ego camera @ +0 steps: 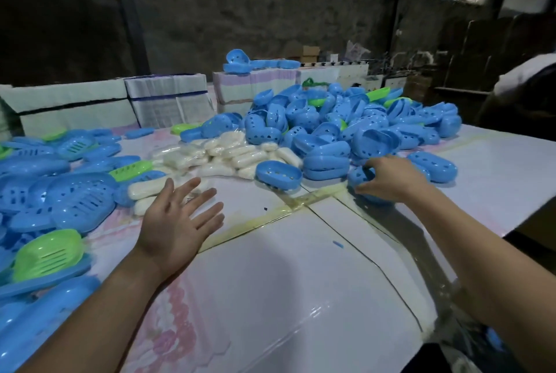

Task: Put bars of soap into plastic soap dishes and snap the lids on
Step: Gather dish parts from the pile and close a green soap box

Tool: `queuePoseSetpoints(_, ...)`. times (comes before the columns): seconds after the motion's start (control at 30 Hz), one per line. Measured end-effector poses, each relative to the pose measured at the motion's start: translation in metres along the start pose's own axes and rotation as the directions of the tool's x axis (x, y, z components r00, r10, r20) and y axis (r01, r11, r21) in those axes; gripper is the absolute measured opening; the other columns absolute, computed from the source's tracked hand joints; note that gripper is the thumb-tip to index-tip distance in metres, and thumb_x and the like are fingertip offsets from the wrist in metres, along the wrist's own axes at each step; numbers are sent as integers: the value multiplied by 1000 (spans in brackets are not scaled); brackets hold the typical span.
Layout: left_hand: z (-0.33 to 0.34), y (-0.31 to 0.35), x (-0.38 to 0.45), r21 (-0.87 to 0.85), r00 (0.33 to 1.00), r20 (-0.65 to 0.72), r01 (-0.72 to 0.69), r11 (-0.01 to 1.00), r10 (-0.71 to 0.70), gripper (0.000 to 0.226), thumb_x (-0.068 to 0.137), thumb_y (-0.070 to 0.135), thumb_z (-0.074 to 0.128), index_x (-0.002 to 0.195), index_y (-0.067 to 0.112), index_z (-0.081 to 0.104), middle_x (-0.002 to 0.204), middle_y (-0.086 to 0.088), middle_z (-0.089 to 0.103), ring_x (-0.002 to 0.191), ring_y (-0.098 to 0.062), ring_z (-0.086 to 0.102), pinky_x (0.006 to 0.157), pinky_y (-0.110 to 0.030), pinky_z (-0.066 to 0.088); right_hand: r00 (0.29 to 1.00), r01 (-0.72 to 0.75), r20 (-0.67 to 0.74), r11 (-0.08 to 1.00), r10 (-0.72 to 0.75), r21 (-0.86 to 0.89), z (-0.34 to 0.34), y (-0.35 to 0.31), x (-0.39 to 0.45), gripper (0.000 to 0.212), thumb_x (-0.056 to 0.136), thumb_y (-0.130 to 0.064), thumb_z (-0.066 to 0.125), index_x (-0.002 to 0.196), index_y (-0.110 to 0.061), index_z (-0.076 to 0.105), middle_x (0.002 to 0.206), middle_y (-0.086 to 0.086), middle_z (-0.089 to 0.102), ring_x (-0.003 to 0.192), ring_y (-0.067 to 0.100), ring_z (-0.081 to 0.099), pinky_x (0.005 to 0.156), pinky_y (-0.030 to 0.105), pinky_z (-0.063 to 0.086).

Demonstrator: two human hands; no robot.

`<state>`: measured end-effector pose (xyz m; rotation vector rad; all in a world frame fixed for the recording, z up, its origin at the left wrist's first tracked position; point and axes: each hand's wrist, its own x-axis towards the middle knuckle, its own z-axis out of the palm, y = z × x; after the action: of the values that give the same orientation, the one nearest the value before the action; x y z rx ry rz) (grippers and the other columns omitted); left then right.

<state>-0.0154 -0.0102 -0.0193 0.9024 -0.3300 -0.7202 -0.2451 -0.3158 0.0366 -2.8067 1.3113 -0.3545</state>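
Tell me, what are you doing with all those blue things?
A person is packing soap at a white table. The right hand curls its fingers round a blue plastic soap dish at the edge of a big pile of blue dishes. The left hand hovers open near wrapped white soap bars. No soap is in the held dish yet.
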Motion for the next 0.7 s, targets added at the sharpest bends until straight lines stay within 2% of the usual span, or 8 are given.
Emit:
queuePoseSetpoints(0.07,1,0,0,0,1000,6,3,1000,-3,54,99,58,46,132,19,62,126,-14,71,118,-41,64,94,-52,50,997,-81,-16,997,81,-14,3,15,6,42,76,-56,67,102,-24,60,115,11,57,107,33,52,87,41,48)
queuePoseSetpoints(0.17,1,0,0,-4,1000,10,7,1000,-7,55,99,58,46,133,19,62,126,-14,70,117,-40,65,93,-51,50,988,-148,-58,986,143,-83,8,29,14,39,80,-55,63,104,-25,60,122,12,53,117,37,44,94,46,45)
queuePoseSetpoints(0.33,0,1,0,-12,1000,20,20,1000,-20,54,99,58,45,133,19,61,126,-14,71,117,-40,65,93,-51,49,958,-271,-144,945,246,-182,15,49,25,42,88,-45,59,125,-24,59,136,12,44,130,37,34,100,49,37)
queuePoseSetpoints(0.47,-1,0,0,-13,999,34,32,999,-31,54,98,57,46,133,18,62,127,-14,70,116,-40,67,93,-52,49,937,-335,-151,931,314,-145,11,56,35,41,88,-30,59,129,-25,57,136,12,44,132,39,30,105,54,32)
queuePoseSetpoints(0.57,0,1,1,-6,998,46,35,999,-35,55,98,58,46,133,18,62,127,-15,70,115,-39,67,95,-52,48,941,-296,-180,955,286,-35,13,43,38,45,85,-29,58,130,-26,55,133,12,45,129,38,33,102,53,34)
queuePoseSetpoints(0.7,2,1,0,2,998,51,38,999,-38,56,98,59,45,132,18,63,128,-14,70,113,-37,69,96,-51,48,953,-107,-274,991,126,85,14,-2,36,42,85,-35,59,126,-26,59,125,10,52,118,35,41,90,42,41)
